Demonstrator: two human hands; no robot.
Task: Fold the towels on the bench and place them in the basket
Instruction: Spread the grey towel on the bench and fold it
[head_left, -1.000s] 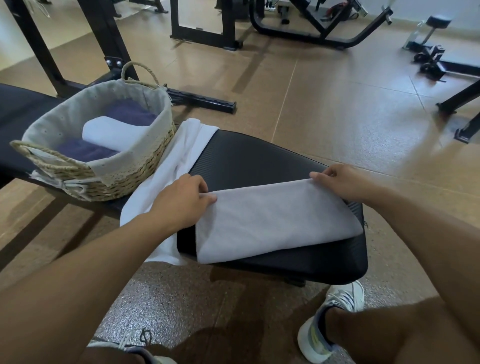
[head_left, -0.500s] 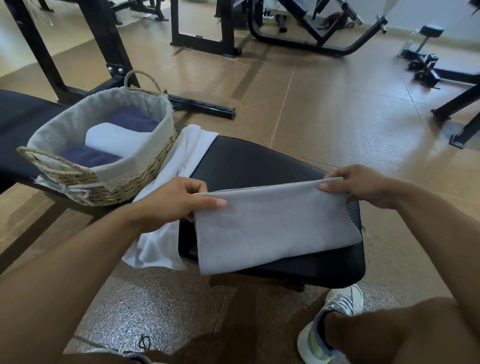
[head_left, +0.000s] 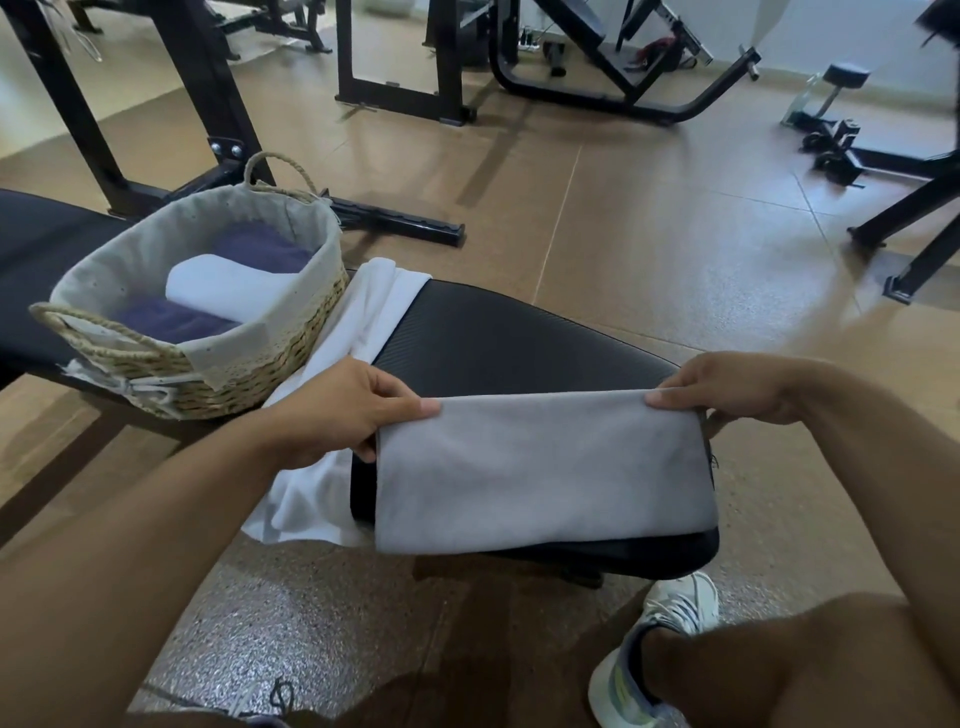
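Left hand (head_left: 343, 410) and right hand (head_left: 727, 389) each pinch a top corner of the grey towel (head_left: 540, 467) — it drapes over the black bench (head_left: 493, 343).

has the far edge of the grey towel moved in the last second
Yes. Both hands have lifted the grey towel's far edge off the bench pad and drawn it toward the pad's near end.

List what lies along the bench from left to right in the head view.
Woven basket holding folded towels → white towel draped over the bench → left hand pinching one corner of the grey towel → right hand pinching its other corner.
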